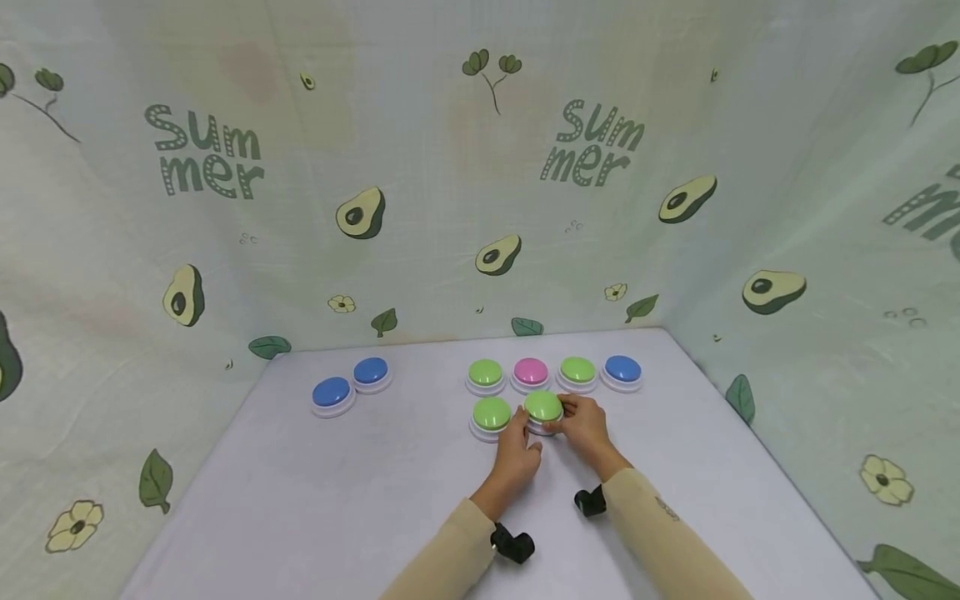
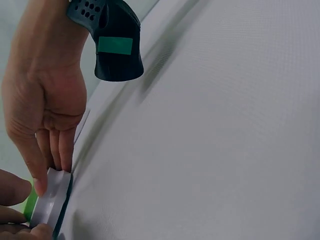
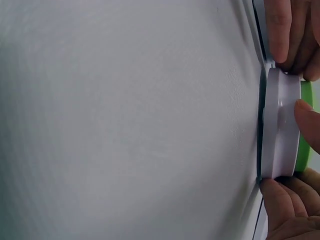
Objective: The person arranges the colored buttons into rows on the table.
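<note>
Currently, green button (image 1: 543, 405) lower right of frame centre, between left hand (image 1: 517, 454) gripping its left edge and right hand (image 1: 587, 427) pinching its right.

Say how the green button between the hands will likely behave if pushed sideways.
The green button probably won't tip: its white base looks low and broad. That base looks moulded, so probably stiff. Its glossy dome may be slippery.

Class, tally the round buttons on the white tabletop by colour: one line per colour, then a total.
Green dome-topped, white-based plastic buttons: 4
Blue dome-topped, white-based plastic buttons: 3
Pink dome-topped, white-based plastic button: 1
Total: 8
</note>
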`<action>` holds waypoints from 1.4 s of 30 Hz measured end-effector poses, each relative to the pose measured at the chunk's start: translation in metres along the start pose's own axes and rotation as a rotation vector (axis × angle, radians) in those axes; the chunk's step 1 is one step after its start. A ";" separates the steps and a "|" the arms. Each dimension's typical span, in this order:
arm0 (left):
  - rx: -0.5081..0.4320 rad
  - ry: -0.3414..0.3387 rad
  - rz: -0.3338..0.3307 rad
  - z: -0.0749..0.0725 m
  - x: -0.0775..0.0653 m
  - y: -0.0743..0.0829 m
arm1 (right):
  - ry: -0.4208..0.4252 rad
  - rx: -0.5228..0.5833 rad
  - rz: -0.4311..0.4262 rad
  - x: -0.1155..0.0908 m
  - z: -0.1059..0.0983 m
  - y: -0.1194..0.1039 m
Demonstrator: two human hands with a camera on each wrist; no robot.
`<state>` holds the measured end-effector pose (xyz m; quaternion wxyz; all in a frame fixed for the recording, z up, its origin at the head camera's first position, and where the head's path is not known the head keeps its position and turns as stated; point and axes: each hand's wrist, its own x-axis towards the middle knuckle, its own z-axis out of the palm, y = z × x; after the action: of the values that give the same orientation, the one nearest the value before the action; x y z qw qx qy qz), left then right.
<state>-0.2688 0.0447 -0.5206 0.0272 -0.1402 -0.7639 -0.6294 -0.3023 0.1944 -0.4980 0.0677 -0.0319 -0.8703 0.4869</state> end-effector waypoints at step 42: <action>-0.007 -0.098 -0.050 -0.015 -0.005 -0.011 | -0.062 -0.141 0.050 0.004 -0.010 -0.005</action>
<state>-0.2686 0.0275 -0.5296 -0.0264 -0.1521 -0.7653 -0.6248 -0.3042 0.2006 -0.4878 0.0261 -0.0431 -0.9031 0.4265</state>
